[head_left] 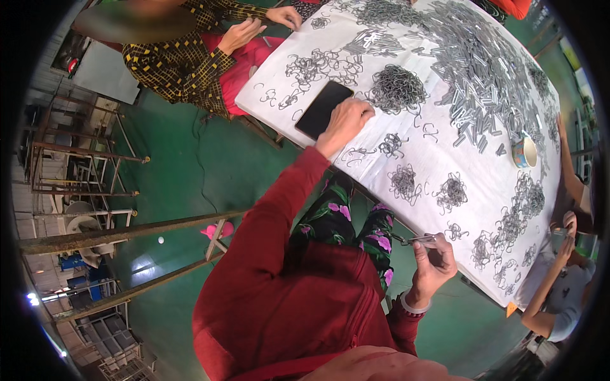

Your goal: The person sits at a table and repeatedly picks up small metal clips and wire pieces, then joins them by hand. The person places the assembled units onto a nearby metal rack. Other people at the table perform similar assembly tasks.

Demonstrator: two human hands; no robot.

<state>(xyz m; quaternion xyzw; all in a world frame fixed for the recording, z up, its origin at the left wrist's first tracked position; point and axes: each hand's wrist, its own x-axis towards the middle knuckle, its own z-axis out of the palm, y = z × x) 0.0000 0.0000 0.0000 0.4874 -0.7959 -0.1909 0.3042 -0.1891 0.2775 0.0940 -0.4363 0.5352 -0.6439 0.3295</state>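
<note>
Green floor spreads beneath the white table. At its near edge, the left hand curls beside a phone and wire hooks, grip unclear; farther right, the right hand pinches a metal piece, probably best held steady.

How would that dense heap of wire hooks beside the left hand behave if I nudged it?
The heap of wire hooks would probably drag in clumps, since its curved ends overlap and interlock. Single hooks look thin and metallic, so likely light yet fairly stiff. Edge pieces may skid across the white table covering, which looks mostly flat.
</note>
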